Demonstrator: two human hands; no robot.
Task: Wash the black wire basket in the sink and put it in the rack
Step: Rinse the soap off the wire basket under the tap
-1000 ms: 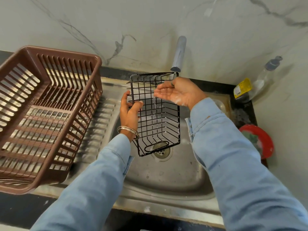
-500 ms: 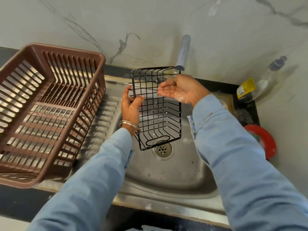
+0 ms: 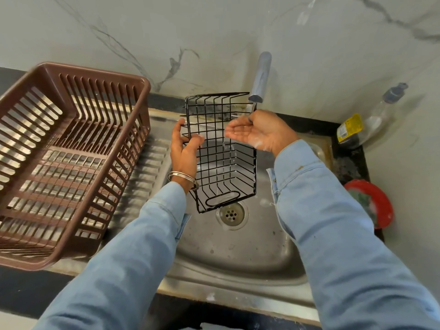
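Note:
The black wire basket [image 3: 221,160] hangs on end over the steel sink [image 3: 238,253], its open side facing me. My left hand [image 3: 184,148] grips its left rim, thumb and fingers curled round the wires. Palm up and cupped, my right hand [image 3: 256,129] sits under the tap [image 3: 260,77], in front of the basket's upper right part, catching a thin stream of water. Water trickles off it down through the basket. The brown plastic rack [image 3: 69,158] stands on the drainboard to the left.
The drain [image 3: 231,213] lies just below the basket's lower end. At the right counter edge are a clear soap bottle with a yellow label [image 3: 366,125] and a red dish holding a scrubber [image 3: 371,203]. A marble wall rises behind the sink.
The basket and both hands stay almost where they were. The basket sits slightly higher above the drain, and my right hand stays cupped under the running water.

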